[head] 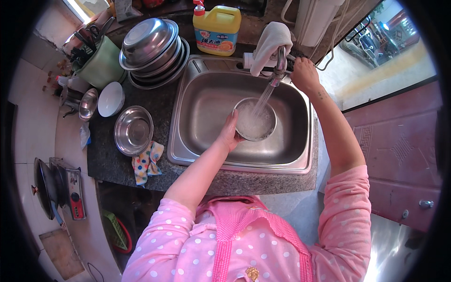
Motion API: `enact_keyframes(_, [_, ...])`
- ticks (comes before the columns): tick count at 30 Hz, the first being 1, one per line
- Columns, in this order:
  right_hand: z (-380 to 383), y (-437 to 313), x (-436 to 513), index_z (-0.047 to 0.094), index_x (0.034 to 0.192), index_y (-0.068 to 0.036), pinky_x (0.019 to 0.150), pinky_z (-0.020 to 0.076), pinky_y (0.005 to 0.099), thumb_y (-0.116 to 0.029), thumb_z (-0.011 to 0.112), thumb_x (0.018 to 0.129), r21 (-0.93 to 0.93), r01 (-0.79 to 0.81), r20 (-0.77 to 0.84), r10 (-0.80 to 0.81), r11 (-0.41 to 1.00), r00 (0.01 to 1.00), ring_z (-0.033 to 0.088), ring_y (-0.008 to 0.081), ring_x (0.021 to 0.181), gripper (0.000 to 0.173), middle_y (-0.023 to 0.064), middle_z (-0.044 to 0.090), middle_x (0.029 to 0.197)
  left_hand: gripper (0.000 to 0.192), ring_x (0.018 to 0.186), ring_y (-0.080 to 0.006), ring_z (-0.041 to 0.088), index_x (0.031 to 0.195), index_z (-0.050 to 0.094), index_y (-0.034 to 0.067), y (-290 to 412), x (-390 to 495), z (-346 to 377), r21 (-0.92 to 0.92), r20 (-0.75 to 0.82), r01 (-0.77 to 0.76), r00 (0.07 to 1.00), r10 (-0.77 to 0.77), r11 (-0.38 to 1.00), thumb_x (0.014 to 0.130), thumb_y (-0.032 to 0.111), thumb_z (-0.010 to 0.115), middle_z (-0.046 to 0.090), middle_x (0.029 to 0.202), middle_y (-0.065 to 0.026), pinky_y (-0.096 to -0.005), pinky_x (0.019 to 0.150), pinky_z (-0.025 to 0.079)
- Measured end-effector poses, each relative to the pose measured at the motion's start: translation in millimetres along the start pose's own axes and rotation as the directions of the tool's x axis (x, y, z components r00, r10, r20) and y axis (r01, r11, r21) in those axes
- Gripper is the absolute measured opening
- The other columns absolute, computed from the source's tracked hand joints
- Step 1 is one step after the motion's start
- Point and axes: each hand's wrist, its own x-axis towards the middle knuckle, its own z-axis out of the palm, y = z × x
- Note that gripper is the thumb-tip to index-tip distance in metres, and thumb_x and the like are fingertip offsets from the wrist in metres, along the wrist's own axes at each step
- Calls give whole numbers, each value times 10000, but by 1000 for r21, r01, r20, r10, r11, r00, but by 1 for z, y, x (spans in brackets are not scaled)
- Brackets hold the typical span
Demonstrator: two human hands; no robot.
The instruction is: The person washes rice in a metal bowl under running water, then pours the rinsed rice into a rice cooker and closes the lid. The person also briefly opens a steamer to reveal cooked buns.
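Observation:
My left hand [230, 132] holds a round metal-rimmed bowl [259, 123] by its left side, over the stainless steel sink [208, 120]. Water from the faucet spout [276, 77] streams into the bowl, and its contents look whitish and churned; what they are cannot be made out. My right hand [306, 75] is at the back right corner of the sink, closed around the faucet handle, which the fingers mostly hide. A white cloth [271, 44] drapes over the faucet's neck.
Behind the sink stands a yellow detergent jug [216, 31]. Left on the granite counter [105, 155] are stacked steel basins [151, 46], a steel bowl [134, 130], a white bowl [111, 99], a dotted cloth [148, 162] and a green utensil holder [100, 63]. A door [394, 151] is at right.

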Motion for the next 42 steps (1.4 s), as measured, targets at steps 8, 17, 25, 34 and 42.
enact_keyframes(8, [-15, -17, -24, 552, 1033, 22, 905, 429, 411, -40, 506, 749, 298, 181, 11, -193, 937, 981, 534, 343, 1031, 295, 192, 581, 1032, 782, 1245, -263, 425, 1390, 284, 228, 11, -9, 3, -30, 24, -60, 998, 61, 998, 796, 654, 561, 400, 1367, -47, -502, 912, 458])
enact_keyframes(17, [-35, -33, -117, 511, 1267, -41, 1114, 198, 476, -333, 671, 756, 248, 697, 146, -738, 672, 659, 252, 248, 1367, 610, 67, 453, 1370, 799, 1252, -259, 414, 1390, 293, 234, 13, -25, -3, -56, -39, -147, 989, 145, 988, 781, 683, 551, 384, 1377, -48, -508, 922, 448])
enact_keyframes(25, [-27, -85, -159, 605, 842, -59, 1075, 247, 442, -309, 529, 884, 229, 687, 195, -724, 690, 662, 519, 244, 1044, 265, 82, 603, 885, 802, 1230, -271, 431, 1380, 276, 210, -12, -36, 21, -248, -73, -231, 973, 219, 941, 790, 694, 524, 414, 1341, -74, -503, 916, 457])
enact_keyframes(34, [-33, -116, -159, 667, 776, -115, 867, 376, 411, -307, 534, 865, 497, 539, 105, -664, 680, 740, 565, 229, 913, 249, 54, 635, 819, 819, 1210, -243, 452, 1398, 276, 159, -29, -69, 58, -221, -216, -363, 923, 317, 905, 815, 703, 461, 449, 1315, -80, -429, 945, 450])
enact_keyframes(42, [-33, -91, -125, 673, 768, -126, 778, 451, 395, -243, 613, 808, 490, 633, -36, -711, 600, 702, 593, 255, 902, 137, 48, 639, 841, 903, 1270, -271, 405, 1418, 271, 110, -26, -78, 57, -251, -64, -373, 927, 369, 893, 787, 734, 440, 394, 1389, -104, -492, 1012, 399])
